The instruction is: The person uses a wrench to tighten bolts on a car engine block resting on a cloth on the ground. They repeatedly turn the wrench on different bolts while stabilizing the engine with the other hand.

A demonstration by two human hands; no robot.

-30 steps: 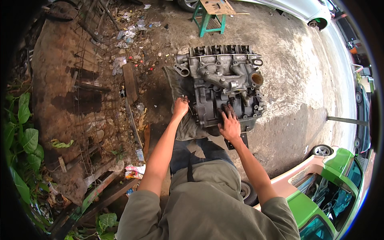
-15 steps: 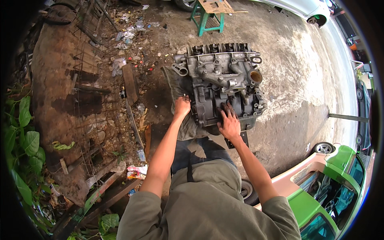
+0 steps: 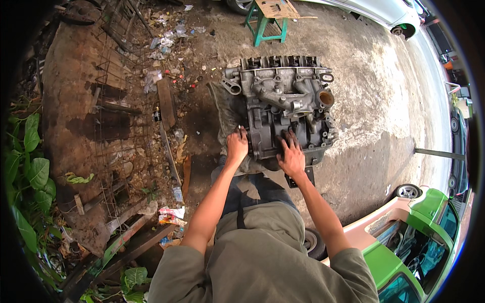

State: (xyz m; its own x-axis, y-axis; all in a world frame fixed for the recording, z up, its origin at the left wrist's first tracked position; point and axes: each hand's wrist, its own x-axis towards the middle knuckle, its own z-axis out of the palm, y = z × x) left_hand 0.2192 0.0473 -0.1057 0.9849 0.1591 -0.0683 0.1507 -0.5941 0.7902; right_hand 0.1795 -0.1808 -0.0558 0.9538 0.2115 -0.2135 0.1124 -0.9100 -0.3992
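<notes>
A grey metal engine [image 3: 262, 121] sits in front of me on the ground, with a pipe-branched manifold [image 3: 290, 96] on its upper face. My left hand [image 3: 237, 147] is closed at the engine's left end. A small bright tip pokes out above its fingers, but the rest of what it grips is hidden. Flat on the near part of the block lies my right hand [image 3: 291, 157], fingers stretched out and dark with grease. Under the engine's left side a dark, dirty cloth [image 3: 221, 106] shows. A black bracket [image 3: 306, 178] juts out at the near right, beside my right wrist.
Ahead stands a green stool [image 3: 265, 31] with a board on top. A white car [image 3: 374, 12] is parked at the far right, a green and pink vehicle [image 3: 376, 222] at the near right. Litter, planks [image 3: 165, 101] and wire mesh lie to the left.
My left hand has come nearer and slightly right, its wrist turned, still closed by the engine's left end. My right hand stays on the block. The whole view has shifted slightly.
</notes>
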